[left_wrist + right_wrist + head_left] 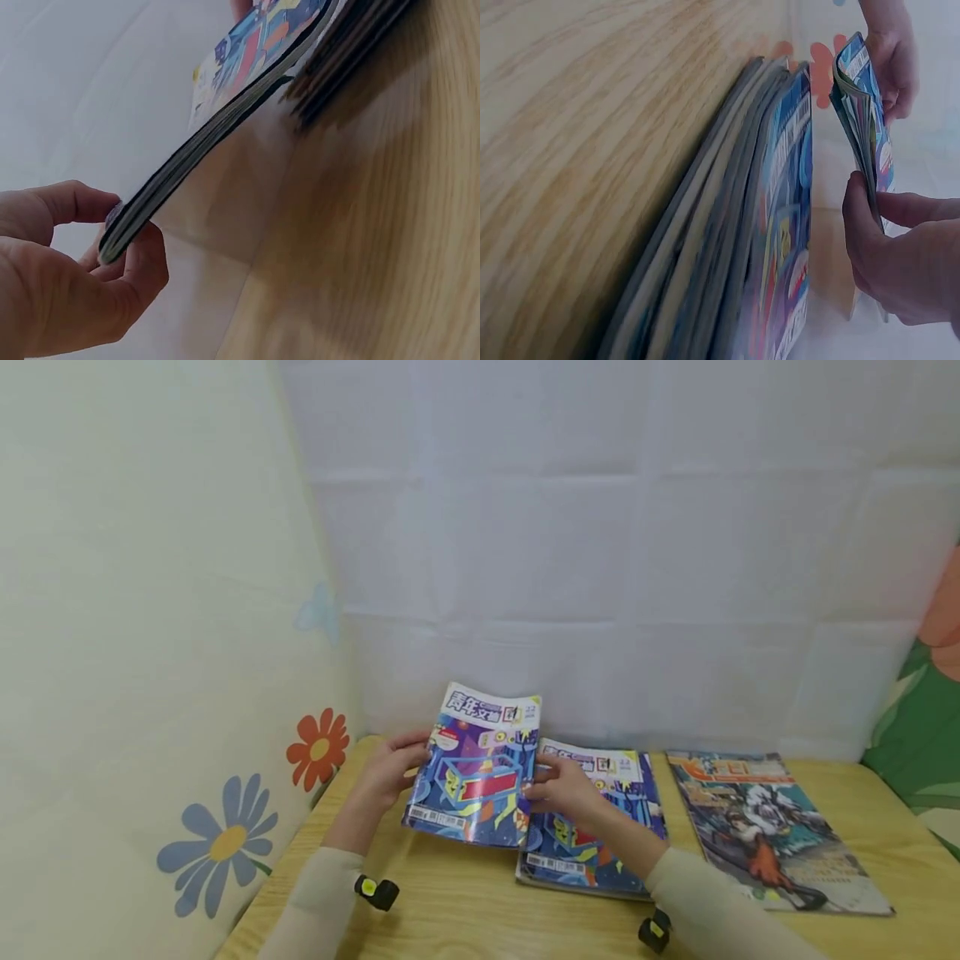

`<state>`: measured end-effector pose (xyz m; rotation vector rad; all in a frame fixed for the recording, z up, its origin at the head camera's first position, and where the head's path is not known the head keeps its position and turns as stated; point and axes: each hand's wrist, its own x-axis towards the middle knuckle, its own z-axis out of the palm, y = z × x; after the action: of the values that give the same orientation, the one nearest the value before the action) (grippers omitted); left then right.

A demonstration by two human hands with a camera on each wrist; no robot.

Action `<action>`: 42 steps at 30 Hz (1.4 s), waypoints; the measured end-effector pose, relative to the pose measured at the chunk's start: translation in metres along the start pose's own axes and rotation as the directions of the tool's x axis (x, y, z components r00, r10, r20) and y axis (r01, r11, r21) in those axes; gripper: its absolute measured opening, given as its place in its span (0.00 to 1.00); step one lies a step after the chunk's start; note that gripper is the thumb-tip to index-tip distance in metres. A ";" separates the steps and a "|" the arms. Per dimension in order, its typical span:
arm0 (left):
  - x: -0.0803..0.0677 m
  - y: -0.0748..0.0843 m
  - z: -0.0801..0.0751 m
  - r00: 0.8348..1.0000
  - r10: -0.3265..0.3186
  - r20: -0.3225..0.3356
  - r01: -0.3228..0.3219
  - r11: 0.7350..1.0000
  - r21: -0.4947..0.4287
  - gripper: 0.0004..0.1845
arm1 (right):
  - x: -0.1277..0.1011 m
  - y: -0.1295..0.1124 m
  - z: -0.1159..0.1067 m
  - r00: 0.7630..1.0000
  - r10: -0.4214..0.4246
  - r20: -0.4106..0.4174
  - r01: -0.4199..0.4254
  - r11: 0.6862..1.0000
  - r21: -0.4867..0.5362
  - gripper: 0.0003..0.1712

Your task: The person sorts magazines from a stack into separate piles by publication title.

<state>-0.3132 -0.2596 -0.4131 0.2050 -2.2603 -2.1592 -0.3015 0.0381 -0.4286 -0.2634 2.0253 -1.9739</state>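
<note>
A magazine (480, 760) with a white title band and a purple-blue cartoon cover is held up off the table, tilted. My left hand (390, 770) pinches its left edge; in the left wrist view the thumb (79, 201) is on one side and curled fingers (146, 270) on the other. At the opposite edge, my right hand (572, 792) pinches it between thumb and fingers, as the right wrist view shows. Below the right hand lies a stack of magazines (626, 860), its top cover matching the held one. The right forearm hides part of that stack.
To the right of the stack, another magazine (780, 835) with an orange title lies flat on the wooden table (442, 902). A white cloth (600, 568) hangs behind the table. The left wall (172, 652) carries printed flowers.
</note>
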 end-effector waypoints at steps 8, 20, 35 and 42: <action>0.000 -0.008 -0.033 0.999 -0.039 -0.035 0.045 0.981 0.189 0.24 | 0.012 0.010 0.033 0.998 0.010 0.069 -0.012 0.999 0.038 0.42; 0.004 -0.022 -0.062 0.992 -0.104 -0.069 0.118 0.962 0.248 0.23 | 0.027 0.012 0.067 0.994 0.097 0.046 -0.097 0.995 -0.001 0.41; 0.010 -0.032 -0.068 0.981 -0.162 -0.108 0.192 0.897 0.398 0.21 | 0.031 0.017 0.074 0.997 0.073 -0.001 -0.072 0.989 -0.128 0.28; 0.010 -0.031 -0.068 0.982 -0.145 -0.124 0.186 0.872 0.452 0.21 | 0.027 0.012 0.070 0.998 0.065 0.002 -0.063 0.979 -0.195 0.27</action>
<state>-0.3141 -0.3292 -0.4416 0.5017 -2.7570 -1.5865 -0.3023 -0.0367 -0.4434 -0.2453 2.1958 -1.7354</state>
